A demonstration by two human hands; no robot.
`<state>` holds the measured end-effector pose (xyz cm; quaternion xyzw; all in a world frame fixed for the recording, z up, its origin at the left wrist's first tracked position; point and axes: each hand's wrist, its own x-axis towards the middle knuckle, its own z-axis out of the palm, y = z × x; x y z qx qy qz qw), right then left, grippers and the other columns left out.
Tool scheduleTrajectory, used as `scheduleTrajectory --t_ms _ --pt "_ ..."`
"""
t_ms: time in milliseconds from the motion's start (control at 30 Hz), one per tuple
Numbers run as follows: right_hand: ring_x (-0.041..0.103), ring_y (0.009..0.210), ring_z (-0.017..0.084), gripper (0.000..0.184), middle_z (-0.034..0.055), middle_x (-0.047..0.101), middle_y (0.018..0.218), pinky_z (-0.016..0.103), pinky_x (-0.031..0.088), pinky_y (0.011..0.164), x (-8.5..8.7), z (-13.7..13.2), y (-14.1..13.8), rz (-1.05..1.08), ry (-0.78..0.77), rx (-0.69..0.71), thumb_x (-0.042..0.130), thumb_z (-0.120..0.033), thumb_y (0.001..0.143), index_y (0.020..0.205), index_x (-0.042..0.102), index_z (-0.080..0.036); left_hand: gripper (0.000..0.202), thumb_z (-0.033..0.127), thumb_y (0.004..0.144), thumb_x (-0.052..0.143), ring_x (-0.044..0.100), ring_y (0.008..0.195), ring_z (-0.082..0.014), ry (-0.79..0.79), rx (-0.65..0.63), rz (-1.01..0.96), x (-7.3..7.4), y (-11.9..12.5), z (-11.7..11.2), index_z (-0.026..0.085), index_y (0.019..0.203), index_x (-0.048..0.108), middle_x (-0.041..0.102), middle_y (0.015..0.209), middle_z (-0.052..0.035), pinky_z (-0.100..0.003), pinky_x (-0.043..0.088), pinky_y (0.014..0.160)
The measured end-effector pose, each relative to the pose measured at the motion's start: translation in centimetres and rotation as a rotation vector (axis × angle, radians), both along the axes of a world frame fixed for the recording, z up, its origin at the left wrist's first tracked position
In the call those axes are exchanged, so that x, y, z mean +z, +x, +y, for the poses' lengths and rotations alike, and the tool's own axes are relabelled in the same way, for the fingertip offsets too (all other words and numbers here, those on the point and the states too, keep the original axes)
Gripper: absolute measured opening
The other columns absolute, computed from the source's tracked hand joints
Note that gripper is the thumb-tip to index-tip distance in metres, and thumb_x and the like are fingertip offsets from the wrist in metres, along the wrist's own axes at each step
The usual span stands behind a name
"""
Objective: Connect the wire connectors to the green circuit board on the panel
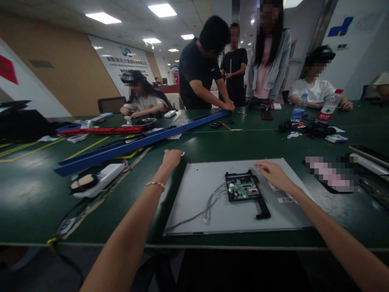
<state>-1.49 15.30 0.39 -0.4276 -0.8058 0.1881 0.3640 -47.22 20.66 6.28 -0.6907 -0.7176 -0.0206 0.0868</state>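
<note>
A flat grey panel (194,182) lies at the table's front edge. On it rests a green circuit board (243,188) in a black plastic bracket (263,209), with a thin grey cable (197,215) running left from it. Beyond the panel's far left corner, my left hand (173,157) is closed; small white bits show at both sides of the fingers, too small to name. My right hand (276,175) is over the panel's right part, beside the bracket. Its fingers are bent together around a small dark thing, which I cannot make out.
Long blue strips (146,140) cross the table at the back left, handled by a standing person (203,69). A white device (103,178) lies left. At the right are a pink-and-black object (331,174), a phone (369,156) and two bottles (299,108). Other people sit opposite.
</note>
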Motion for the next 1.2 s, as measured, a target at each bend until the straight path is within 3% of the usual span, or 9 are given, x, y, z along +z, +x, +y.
scheduleTrajectory --t_ms 133,267,433,533,733,800,933,1100,1200 --pt "0.063 0.107 0.025 0.031 0.0085 0.068 0.115 0.045 0.048 0.094 -0.4 0.2 0.5 0.032 0.009 -0.026 0.048 -0.027 0.089 0.113 0.067 -0.022 0.022 0.01 0.082 0.048 0.061 0.098 -0.0264 -0.01 0.009 0.088 0.2 0.5 0.9 0.01 0.086 0.069 0.07 0.099 -0.0178 -0.037 0.036 0.091" --pt "0.065 0.1 0.025 0.03 0.0084 0.069 0.113 0.043 0.052 0.088 -0.6 0.2 0.5 0.035 -0.012 -0.038 0.048 -0.028 0.089 0.111 0.067 -0.022 0.026 0.011 0.086 0.043 0.06 0.095 -0.0251 0.0 0.008 0.13 0.2 1.3 0.8 0.011 0.086 0.069 0.07 0.096 -0.0159 -0.036 0.036 0.089" --pt "0.065 0.102 0.025 0.03 0.0082 0.069 0.112 0.044 0.05 0.09 -0.4 -0.2 -0.3 0.015 0.001 -0.038 0.048 -0.027 0.089 0.111 0.067 -0.022 0.029 0.016 0.09 0.041 0.059 0.095 -0.025 0.056 -0.128 0.153 0.2 3.7 0.0 0.013 0.092 0.069 0.069 0.098 -0.0134 -0.035 0.038 0.087" --pt "0.062 0.108 0.025 0.031 0.0085 0.068 0.115 0.043 0.049 0.094 0.2 -0.6 -0.8 0.019 0.011 -0.032 0.047 -0.027 0.09 0.114 0.066 -0.021 0.03 0.016 0.09 0.04 0.059 0.094 -0.0242 0.095 -0.293 0.161 0.4 7.0 -1.0 0.015 0.093 0.07 0.068 0.095 -0.0124 -0.035 0.038 0.086" --pt "0.06 0.11 0.025 0.035 0.0072 0.066 0.119 0.046 0.046 0.097 1.8 -1.0 -2.4 0.003 0.09 0.028 0.05 -0.025 0.088 0.121 0.062 -0.024 0.022 0.018 0.092 0.044 0.059 0.085 -0.0208 0.182 -0.689 0.119 1.5 16.3 -5.1 0.015 0.093 0.066 0.067 0.086 -0.0093 -0.034 0.039 0.077" --pt "0.06 0.11 0.024 0.035 0.0071 0.066 0.119 0.045 0.045 0.098 2.3 -0.9 -3.3 -0.018 0.111 0.073 0.053 -0.024 0.087 0.121 0.062 -0.024 0.019 0.018 0.092 0.046 0.059 0.083 -0.0204 0.191 -0.761 0.104 1.6 18.8 -6.3 0.015 0.091 0.065 0.067 0.085 -0.0088 -0.034 0.039 0.076" --pt "0.063 0.102 0.024 0.03 0.0087 0.068 0.11 0.039 0.047 0.093 2.8 -0.6 -5.2 -0.039 0.132 0.113 0.061 -0.022 0.082 0.112 0.065 -0.02 0.018 0.016 0.091 0.049 0.061 0.082 -0.0207 0.212 -0.795 0.077 0.8 21.4 -7.5 0.014 0.102 0.063 0.068 0.084 -0.008 -0.035 0.038 0.075" --pt "0.066 0.085 0.02 0.021 0.004 0.072 0.092 0.032 0.049 0.08 2.0 -0.3 -6.3 -0.063 0.078 0.078 0.06 -0.011 0.079 0.097 0.067 -0.021 0.02 0.017 0.092 0.047 0.062 0.084 -0.0208 0.191 -0.762 0.015 -0.9 22.0 -7.8 0.016 0.107 0.061 0.068 0.086 -0.0077 -0.036 0.04 0.078" --pt "0.067 0.082 0.02 0.023 0.0022 0.073 0.088 0.031 0.049 0.077 1.6 -0.2 -6.1 -0.067 0.058 0.079 0.06 -0.009 0.078 0.096 0.067 -0.021 0.02 0.018 0.092 0.047 0.063 0.088 -0.0209 0.165 -0.744 -0.057 -1.2 22.0 -7.9 0.017 0.108 0.06 0.068 0.09 -0.0071 -0.036 0.041 0.081"
